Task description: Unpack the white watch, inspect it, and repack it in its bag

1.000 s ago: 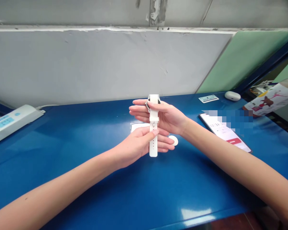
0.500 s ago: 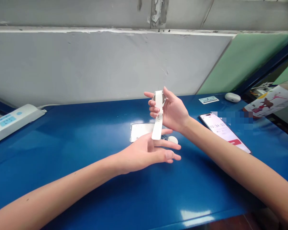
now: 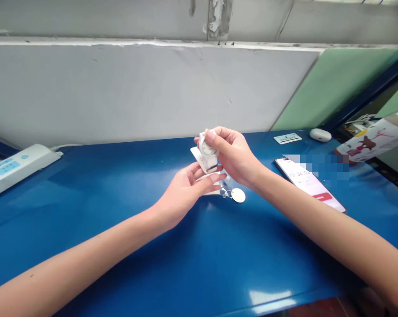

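A white wristwatch is held above the blue table, its round dial tilted up and its white strap folded beneath. My right hand is closed on it, thumb against the upper side near the dial. Just below, my left hand reaches under the watch with thumb and fingers apart. Its fingertips are at the lower strap; whether they press on it I cannot tell. Behind the left fingers lies a white card in clear wrapping, partly hidden. A round white tag on a bead chain lies beside it.
On the right of the blue table lie a phone showing a timer, a printed card and a white earbud case. A printed cylindrical container is at the far right. At left is a power strip.
My right hand has turned the watch over, so the dial now shows and the strap no longer hangs down. My left hand has drawn back leftward and risen slightly, its fingers less stretched.
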`<state>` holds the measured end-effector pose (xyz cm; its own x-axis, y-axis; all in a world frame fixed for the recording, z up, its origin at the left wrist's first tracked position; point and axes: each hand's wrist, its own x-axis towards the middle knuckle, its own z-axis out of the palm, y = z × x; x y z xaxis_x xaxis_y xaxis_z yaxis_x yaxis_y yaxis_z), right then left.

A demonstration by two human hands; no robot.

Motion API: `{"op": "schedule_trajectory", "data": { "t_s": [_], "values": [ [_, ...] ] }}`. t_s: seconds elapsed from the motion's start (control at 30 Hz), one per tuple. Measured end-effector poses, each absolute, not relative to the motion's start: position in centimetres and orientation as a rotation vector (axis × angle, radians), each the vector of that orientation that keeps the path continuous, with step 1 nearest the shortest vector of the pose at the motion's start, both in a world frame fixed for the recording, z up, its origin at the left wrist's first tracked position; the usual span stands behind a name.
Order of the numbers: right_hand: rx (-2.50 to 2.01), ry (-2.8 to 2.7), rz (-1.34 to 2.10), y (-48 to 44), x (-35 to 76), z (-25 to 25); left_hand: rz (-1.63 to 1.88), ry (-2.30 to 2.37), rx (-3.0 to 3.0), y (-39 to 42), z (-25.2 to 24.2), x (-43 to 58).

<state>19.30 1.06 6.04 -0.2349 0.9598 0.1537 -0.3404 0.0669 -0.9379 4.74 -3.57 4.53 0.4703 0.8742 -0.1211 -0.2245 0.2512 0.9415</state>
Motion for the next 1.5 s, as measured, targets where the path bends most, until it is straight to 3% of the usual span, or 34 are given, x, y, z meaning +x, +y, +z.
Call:
{"op": "schedule_trajectory", "data": {
  "t_s": [0.2, 0.4, 0.53, 1.5],
  "values": [
    [-0.772, -1.296, 1.300, 0.7, 19.2, 6.0, 0.837, 0.780, 1.092, -3.7, 4.5, 4.5],
    [-0.688, -1.147, 1.804, 1.1, 19.2, 5.7, 0.761, 0.752, 1.102, -4.2, 4.6, 4.7],
    [-0.632, -1.110, 1.930, 1.3, 19.4, 6.1, 0.680, 0.726, 1.061, -4.3, 4.4, 4.9],
    [-0.563, -1.100, 2.005, 1.0, 19.7, 6.6, 0.638, 0.741, 0.962, -4.1, 4.5, 4.5]
  ]
}}
